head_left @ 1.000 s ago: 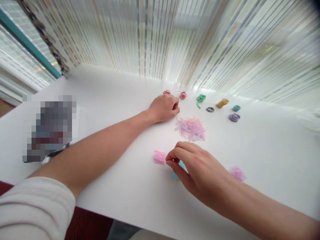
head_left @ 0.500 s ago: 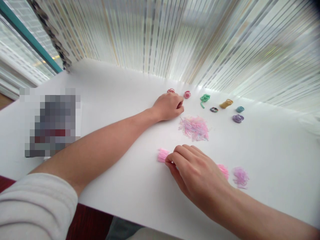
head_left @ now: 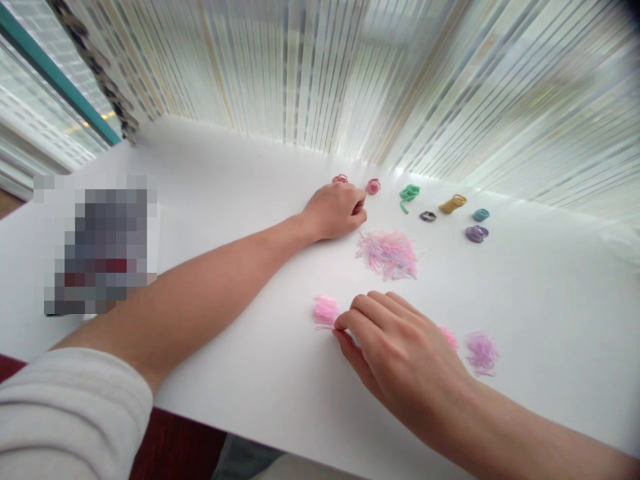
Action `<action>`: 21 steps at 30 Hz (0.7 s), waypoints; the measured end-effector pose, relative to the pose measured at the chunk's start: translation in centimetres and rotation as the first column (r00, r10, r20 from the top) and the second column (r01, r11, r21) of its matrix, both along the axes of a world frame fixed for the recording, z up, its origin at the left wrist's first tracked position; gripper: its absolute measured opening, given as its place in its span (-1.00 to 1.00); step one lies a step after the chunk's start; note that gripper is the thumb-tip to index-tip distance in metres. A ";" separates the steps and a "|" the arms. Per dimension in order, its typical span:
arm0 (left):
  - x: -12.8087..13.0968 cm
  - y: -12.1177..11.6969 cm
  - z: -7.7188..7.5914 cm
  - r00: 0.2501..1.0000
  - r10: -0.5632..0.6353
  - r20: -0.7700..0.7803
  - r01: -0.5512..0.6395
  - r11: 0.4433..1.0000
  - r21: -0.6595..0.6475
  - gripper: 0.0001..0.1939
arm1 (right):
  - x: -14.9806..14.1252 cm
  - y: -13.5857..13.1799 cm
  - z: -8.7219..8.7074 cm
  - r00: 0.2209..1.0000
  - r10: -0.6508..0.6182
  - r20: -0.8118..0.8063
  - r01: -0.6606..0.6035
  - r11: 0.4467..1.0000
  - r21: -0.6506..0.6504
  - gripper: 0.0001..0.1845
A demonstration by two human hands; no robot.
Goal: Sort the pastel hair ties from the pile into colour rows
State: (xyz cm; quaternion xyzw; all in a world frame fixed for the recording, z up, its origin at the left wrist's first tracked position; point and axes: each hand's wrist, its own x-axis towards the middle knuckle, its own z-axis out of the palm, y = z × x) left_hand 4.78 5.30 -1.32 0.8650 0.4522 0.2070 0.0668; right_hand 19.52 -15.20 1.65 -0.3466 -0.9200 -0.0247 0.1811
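My left hand (head_left: 334, 211) rests on the white table (head_left: 240, 200), fingers curled into a loose fist, close to two small red bands (head_left: 373, 186); I cannot make out anything in it. My right hand (head_left: 395, 350) lies near the front edge, fingertips pinched together beside a small pink pile of thin rubber bands (head_left: 325, 311); what they pinch is hidden. Between the hands lies a mixed pink and lilac heap of bands (head_left: 387, 253). Right of my right hand sit a pink pile (head_left: 450, 337), partly hidden, and a lilac pile (head_left: 481, 352).
A row of thicker coloured bands runs along the back: green (head_left: 409, 194), dark (head_left: 427, 216), yellow (head_left: 453, 203), teal (head_left: 481, 215), purple (head_left: 476, 233). A blurred-out object (head_left: 95, 247) stands at the left. Striped curtains (head_left: 400, 80) hang behind the table.
My right hand slid forward and flattened, covering the teal pile seen under it a second ago. A pink pile now shows at its right. The left hand stays put.
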 end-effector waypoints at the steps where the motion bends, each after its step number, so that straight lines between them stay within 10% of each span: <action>1: 0.0 0.0 0.0 1.000 -0.001 0.000 0.001 1.000 -0.002 -0.81 | 0.1 0.0 0.0 1.000 -0.001 -0.001 0.001 1.000 -0.005 -0.71; 21: 0.0 0.0 -0.1 1.000 -0.013 0.009 0.013 1.000 0.010 -0.81 | -0.9 -0.8 -0.3 0.995 0.093 0.023 -0.092 0.995 -0.031 -0.76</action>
